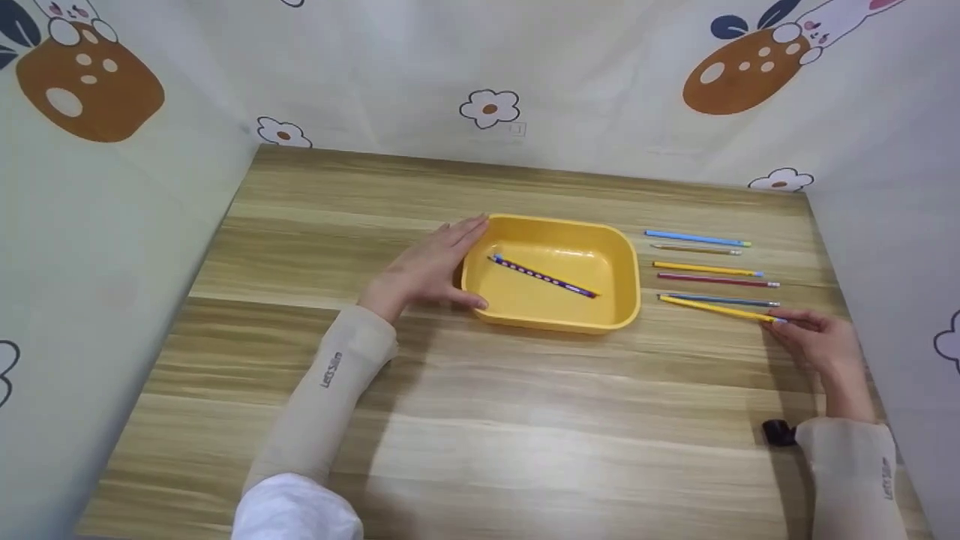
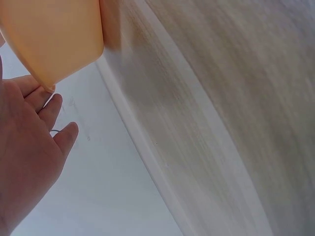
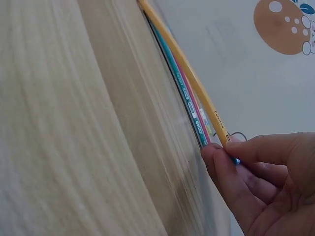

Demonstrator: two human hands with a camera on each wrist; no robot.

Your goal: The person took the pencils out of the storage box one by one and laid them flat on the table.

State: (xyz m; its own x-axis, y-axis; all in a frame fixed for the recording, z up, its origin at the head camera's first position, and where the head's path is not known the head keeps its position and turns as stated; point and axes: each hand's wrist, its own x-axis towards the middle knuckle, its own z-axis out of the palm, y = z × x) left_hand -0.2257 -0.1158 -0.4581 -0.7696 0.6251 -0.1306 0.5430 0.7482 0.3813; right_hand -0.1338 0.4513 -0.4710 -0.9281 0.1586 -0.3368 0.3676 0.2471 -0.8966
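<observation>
My right hand (image 1: 821,341) pinches a yellow pencil (image 1: 716,307) near its blue-tipped end between thumb and fingers. That end is raised off the table in the right wrist view, and the pencil slants over a teal-blue pencil (image 3: 186,101). At the other side, my left hand (image 1: 431,270) grips the left end of a yellow plastic box (image 1: 551,326), thumb at the front corner and fingers at the back one. From the left wrist, fingertips show against the box's rim (image 2: 51,88). A purple patterned pencil (image 1: 544,276) lies diagonally inside the box.
Right of the box, more pencils lie roughly parallel: a light blue one (image 1: 697,238), a thin brown one (image 1: 697,249), a yellow one (image 1: 705,268) and a dark red one (image 1: 716,280). Patterned cloth walls (image 1: 390,75) border the wood-grain table (image 1: 525,435).
</observation>
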